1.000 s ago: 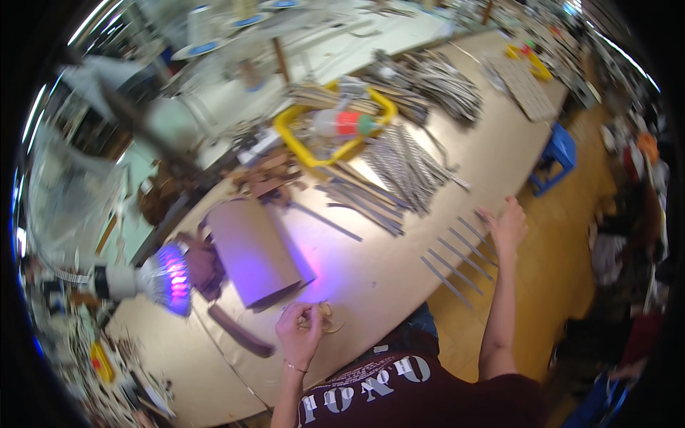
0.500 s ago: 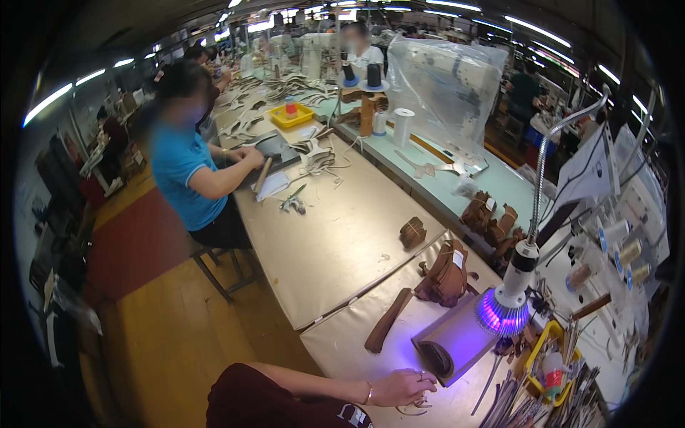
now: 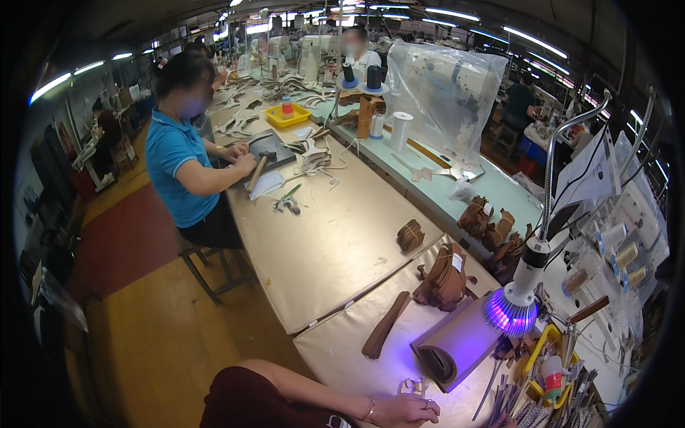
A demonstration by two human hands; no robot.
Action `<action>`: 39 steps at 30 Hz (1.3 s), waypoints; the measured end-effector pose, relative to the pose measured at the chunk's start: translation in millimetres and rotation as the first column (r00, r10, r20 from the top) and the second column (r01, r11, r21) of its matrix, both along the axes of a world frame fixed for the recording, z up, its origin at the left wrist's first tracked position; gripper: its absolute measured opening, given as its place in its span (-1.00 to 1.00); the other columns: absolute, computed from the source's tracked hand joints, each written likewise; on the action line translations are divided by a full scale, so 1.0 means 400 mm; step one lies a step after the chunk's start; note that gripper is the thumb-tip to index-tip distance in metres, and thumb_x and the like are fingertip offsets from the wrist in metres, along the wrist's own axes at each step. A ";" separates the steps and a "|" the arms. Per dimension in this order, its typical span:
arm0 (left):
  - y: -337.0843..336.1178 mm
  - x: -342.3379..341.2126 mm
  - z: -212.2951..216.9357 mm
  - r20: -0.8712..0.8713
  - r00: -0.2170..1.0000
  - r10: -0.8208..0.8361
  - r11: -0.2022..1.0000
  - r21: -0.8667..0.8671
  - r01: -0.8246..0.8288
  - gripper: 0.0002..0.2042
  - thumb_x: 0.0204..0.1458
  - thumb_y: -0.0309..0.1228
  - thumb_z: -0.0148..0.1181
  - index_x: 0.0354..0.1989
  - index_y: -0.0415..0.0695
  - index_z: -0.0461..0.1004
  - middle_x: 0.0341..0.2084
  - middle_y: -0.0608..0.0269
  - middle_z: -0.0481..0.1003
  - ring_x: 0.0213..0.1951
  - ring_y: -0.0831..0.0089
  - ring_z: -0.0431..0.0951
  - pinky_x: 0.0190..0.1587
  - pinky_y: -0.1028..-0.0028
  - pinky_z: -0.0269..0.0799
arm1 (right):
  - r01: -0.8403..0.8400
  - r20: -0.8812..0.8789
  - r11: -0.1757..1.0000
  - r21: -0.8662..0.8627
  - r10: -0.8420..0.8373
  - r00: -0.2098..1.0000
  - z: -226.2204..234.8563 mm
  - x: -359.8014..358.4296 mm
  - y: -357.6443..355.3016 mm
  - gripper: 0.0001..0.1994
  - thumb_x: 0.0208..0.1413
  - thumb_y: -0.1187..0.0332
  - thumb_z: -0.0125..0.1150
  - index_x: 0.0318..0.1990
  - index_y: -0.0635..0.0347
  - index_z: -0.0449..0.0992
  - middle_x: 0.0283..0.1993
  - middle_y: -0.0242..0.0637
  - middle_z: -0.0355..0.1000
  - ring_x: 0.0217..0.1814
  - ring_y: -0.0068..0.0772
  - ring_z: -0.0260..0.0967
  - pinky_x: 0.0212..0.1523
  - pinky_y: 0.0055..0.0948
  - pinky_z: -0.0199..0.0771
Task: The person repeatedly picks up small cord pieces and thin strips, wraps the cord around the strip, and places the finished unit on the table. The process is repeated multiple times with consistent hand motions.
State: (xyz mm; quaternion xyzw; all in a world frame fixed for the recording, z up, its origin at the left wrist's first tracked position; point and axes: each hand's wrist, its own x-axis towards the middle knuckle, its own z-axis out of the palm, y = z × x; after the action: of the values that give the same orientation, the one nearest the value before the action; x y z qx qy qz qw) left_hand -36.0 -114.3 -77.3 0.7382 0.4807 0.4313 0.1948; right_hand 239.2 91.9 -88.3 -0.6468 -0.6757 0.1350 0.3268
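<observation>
- Compared with half a second ago, the view has barely shifted: the left hand (image 3: 403,411) remains low on the table (image 3: 335,242), and the co-worker (image 3: 187,153) in blue now sits nearer the frame's upper left.
- Left hand: at bottom centre, resting palm down on the tan table, fingers loosely curled; whether it grips anything cannot be told.
- Small pale cut-out piece (image 3: 412,387): lies flat, just above the hand's knuckles; too small to read its axis or tell contact.
- Brown strip (image 3: 385,324): above the hand, long axis running lower left to upper right.
- Purple lamp (image 3: 510,312): right of centre, head pointing down-left at a slanted board (image 3: 457,341).
- Yellow tray (image 3: 553,360): bottom right, partly cut off by the rim.
- Right hand: outside the frame.
</observation>
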 end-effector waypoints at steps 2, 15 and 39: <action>0.006 0.006 0.010 0.020 1.000 0.008 1.000 0.018 -0.009 -0.78 0.06 -0.37 0.14 -0.11 -0.07 0.54 -0.17 0.11 0.54 -0.11 0.11 0.55 -0.05 0.18 0.49 | 0.006 -0.002 1.000 -0.002 -0.006 1.000 0.000 0.001 -0.002 -0.71 0.29 0.27 0.12 0.00 0.32 0.48 -0.16 -0.11 0.49 -0.12 -0.24 0.43 -0.06 -0.31 0.44; 0.034 0.023 0.087 0.214 0.975 -0.066 0.993 -0.079 0.084 -0.78 0.06 -0.44 0.12 -0.12 -0.14 0.52 -0.20 0.10 0.53 -0.12 0.09 0.52 -0.05 0.18 0.44 | 0.012 0.019 1.000 -0.026 -0.012 1.000 0.005 0.009 0.000 -0.69 0.30 0.24 0.11 0.03 0.29 0.48 -0.11 -0.08 0.50 -0.08 -0.21 0.44 -0.03 -0.30 0.43; 0.041 0.030 0.106 0.314 0.949 -0.014 0.963 -0.250 0.097 -0.76 0.15 -0.36 0.08 -0.05 -0.13 0.52 -0.18 0.08 0.51 -0.12 0.14 0.51 -0.06 0.20 0.44 | -0.014 0.071 0.997 -0.076 0.020 0.997 0.026 0.033 -0.045 -0.64 0.33 0.17 0.08 0.09 0.25 0.48 -0.02 -0.02 0.52 -0.03 -0.15 0.46 0.02 -0.27 0.42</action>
State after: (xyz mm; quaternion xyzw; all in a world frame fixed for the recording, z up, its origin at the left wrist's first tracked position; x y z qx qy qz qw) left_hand -24.0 -98.1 -35.0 0.6424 0.4759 0.4687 0.3758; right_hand 252.5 73.7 -78.0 -0.6573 -0.6871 0.1396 0.2765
